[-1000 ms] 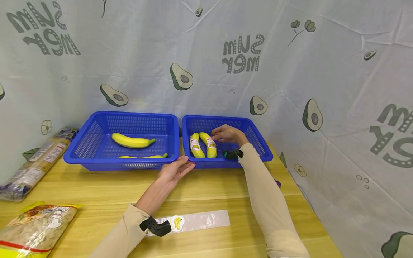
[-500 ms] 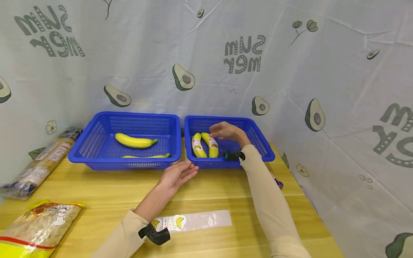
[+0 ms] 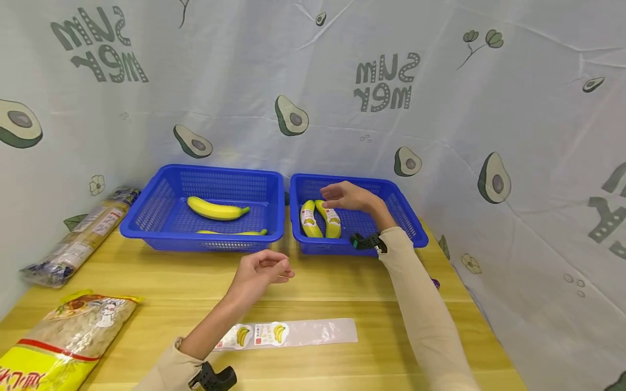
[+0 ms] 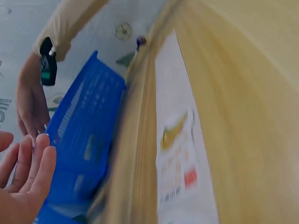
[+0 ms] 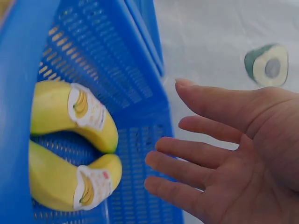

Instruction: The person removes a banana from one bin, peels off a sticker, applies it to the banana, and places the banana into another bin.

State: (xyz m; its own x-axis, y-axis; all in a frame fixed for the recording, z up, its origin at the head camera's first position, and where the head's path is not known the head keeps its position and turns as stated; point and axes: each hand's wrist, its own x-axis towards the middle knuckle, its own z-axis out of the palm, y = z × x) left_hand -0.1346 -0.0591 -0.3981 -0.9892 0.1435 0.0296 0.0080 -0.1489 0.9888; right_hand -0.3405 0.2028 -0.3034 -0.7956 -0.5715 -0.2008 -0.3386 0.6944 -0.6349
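Light wooden table (image 3: pixel 318 293), blue perforated plastic basket (image 3: pixel 323 247) at right, two curved yellow bananas (image 5: pixel 53 105) inside.
The right hand (image 3: pixel 349 196) hovers above the basket, fingers parted, holding nothing; the left hand (image 3: pixel 256 274), loosely curled over the table, seems empty. The bananas are greenish-tipped with white banana-print stickers (image 5: pixel 88 107). The head view overlaps right hand and banana; the right wrist view shows them apart.

- Left arm (image 3: pixel 208 330): slants forward and inward from the lower left, its lower forearm bare.
- Left hand (image 3: pixel 256 274): fingers loosely curved.
- Right arm (image 3: pixel 419 309): sleeved, stretched farther forward.
- Right hand (image 3: pixel 354 198): turned inward, fingers extended and slightly spread, thumb apart.
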